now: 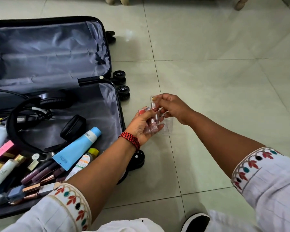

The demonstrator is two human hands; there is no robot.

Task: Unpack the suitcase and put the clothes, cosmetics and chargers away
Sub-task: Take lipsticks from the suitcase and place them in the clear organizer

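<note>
A black suitcase (107, 47) lies open on the tiled floor at the left. Its near half holds cosmetics: a blue tube (74, 151), a yellow-capped bottle (86, 159), several lip glosses (40, 173), and black headphones (40, 118) with a cable. My left hand (141, 126) holds several small pink nail polish bottles (151, 126) over the floor to the right of the suitcase. My right hand (171, 106) pinches one small bottle (153, 104) above a clear plastic tray (167, 128) that sits under the bottles.
Suitcase wheels (121, 84) stick out toward the floor on the right. Furniture legs (240, 3) stand at the far edge. A black shoe (194, 221) is at the bottom. Pale floor tiles (224, 64) stretch to the right.
</note>
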